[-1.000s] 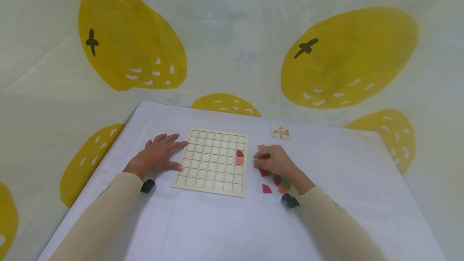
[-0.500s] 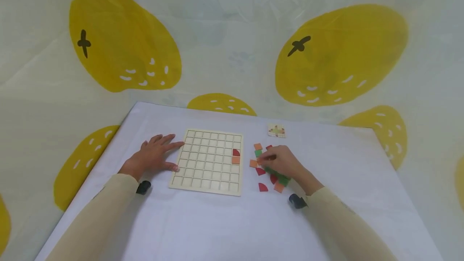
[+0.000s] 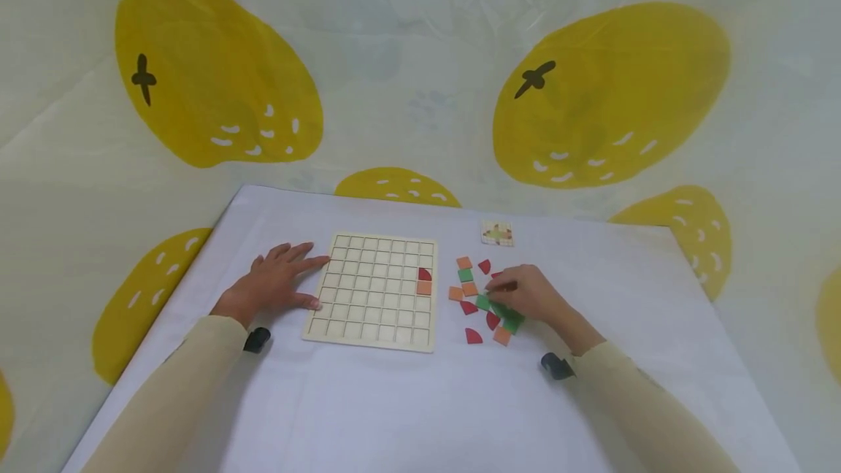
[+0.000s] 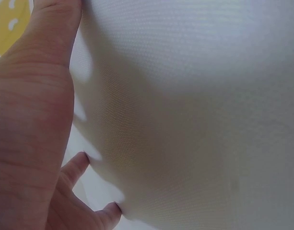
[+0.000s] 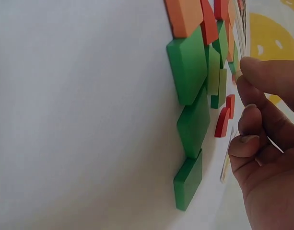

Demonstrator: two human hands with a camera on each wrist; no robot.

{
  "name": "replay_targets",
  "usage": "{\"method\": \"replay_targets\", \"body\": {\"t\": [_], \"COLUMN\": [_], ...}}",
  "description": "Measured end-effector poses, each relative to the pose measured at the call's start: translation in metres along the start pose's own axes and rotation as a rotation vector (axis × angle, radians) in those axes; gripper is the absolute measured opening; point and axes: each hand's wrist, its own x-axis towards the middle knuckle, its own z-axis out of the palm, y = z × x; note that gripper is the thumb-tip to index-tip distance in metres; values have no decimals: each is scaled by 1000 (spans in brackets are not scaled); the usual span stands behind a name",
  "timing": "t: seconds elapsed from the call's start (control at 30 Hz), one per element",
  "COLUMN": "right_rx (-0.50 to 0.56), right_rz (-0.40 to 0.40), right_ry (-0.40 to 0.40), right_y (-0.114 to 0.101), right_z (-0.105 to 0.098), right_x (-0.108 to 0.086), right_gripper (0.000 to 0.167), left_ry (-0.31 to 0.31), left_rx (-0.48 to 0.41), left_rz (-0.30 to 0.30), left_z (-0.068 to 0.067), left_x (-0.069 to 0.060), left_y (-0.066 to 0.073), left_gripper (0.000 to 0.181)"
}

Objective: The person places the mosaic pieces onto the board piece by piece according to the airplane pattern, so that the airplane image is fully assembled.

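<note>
While the beige left sleeve point(image 3: 174, 385) and right sleeve point(image 3: 647, 396) extend over the near part of the white bench point(image 3: 368, 414), one small dark device is seen at each wrist, the right device point(image 3: 558, 366) and the left device point(image 3: 258, 339). Beyond them, at the right side, a red quarter-round piece point(image 3: 473, 336) and an orange square point(image 3: 502, 336) lie on the bench, and next come several green pieces point(image 3: 514, 323), partly hidden under the right hand point(image 3: 531, 292). This hand has bent fingers, with the thumb and index tips close together just above the pieces; I cannot tell whether something is between them. The left hand point(image 3: 272, 283) holds nothing; its fingers are spread, and its index finger and thumb touch the left edge of the grid board point(image 3: 371, 298). In the right column of this board sit an orange tile point(image 3: 424, 288) and, just behind it, a red tile point(image 3: 425, 274). More loose orange pieces point(image 3: 464, 263) lie between the board and the right hand. Farther back rests a small patterned card point(image 3: 497, 233), and behind the bench hangs a pale backdrop point(image 3: 394, 42) with big yellow shapes point(image 3: 220, 71).
</note>
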Motion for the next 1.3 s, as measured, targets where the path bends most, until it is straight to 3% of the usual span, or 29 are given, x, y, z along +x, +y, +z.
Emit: {"method": "replay_targets", "body": {"t": [0.5,0.87,1.07,1.3], "right_rx": [-4,1,-21,-68], "right_rz": [-27,-131,-228,-224], "right_ry": [13,-79,-124,-131], "right_y": [21,32,30,21], "right_z": [-7,-13,-12,-3], "right_x": [-11,-25,-35,-42], "right_gripper": [21,17,19,20], "left_ry": [-12,-14,-12,2], "left_rx": [4,3,1,5], "left_rz": [-3,5,6,7], "left_z": [-3,-1,-1,0], "left_x": [-2,1,0,0], "left_y": [2,-1,-1,1], "left_gripper": [99,101,101,100]}}
